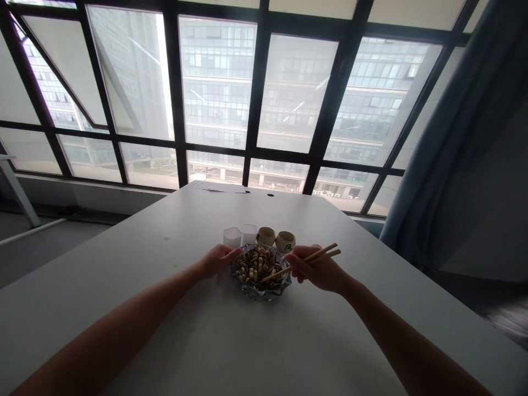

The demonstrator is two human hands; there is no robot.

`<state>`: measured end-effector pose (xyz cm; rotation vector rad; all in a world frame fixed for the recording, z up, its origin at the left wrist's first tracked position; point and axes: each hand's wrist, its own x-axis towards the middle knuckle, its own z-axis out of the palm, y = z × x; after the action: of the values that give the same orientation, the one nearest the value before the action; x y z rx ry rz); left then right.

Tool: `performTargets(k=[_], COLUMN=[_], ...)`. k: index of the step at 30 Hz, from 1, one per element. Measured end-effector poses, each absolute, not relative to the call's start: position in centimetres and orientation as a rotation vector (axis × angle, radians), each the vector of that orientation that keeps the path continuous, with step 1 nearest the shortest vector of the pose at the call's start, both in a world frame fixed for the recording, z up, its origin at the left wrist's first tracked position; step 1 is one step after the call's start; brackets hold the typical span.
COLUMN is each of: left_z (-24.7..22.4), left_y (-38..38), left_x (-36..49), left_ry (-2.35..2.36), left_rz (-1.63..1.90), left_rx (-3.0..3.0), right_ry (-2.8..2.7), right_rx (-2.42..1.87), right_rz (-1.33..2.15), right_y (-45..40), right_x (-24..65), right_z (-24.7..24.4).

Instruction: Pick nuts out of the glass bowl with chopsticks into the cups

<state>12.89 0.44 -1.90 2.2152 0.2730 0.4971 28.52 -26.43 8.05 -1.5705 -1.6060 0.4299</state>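
The right grip (315,269) holds chopsticks (323,253), tips at the peanuts (253,273) in the glass bowl (264,296) on the counter (264,344); the left grip (218,260) holds the bowl's left rim. Peanuts look light, stiff and rolly, best pinched round the middle.

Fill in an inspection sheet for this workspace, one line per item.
Surface: white table, with dark round holes near its far edge.
Things in use: glass bowl with a mix of light peanut-like pieces and dark seeds; wooden chopsticks, tips in the mix.
Clutter: two translucent cups and two tan cups just beyond the bowl; papers at the far end.
Hands: left hand at the bowl's left rim, exact grip unclear; right hand grips the chopsticks.
Cables: thin dark lines on the floor at left, possibly cables, too dim to tell.
Surroundings: windows ahead, one pane swung open at left; blue curtain at right.
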Motion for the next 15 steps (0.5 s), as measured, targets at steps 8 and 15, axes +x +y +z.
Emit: performTargets(k=[8, 15], left_z=[-1.95, -1.78], left_y=[0.45, 0.38], left_x=[12.85, 12.82], left_ry=[0.292, 0.301], left_rz=[0.479, 0.466], left_rx=[2.256, 2.28], right_ry=[-1.601, -1.56], right_rx=[-1.551, -1.559], right_rz=[0.37, 0.383], right_y=[-26.39, -26.4], right_x=[28.54, 28.54], right_z=[8.13, 8.06])
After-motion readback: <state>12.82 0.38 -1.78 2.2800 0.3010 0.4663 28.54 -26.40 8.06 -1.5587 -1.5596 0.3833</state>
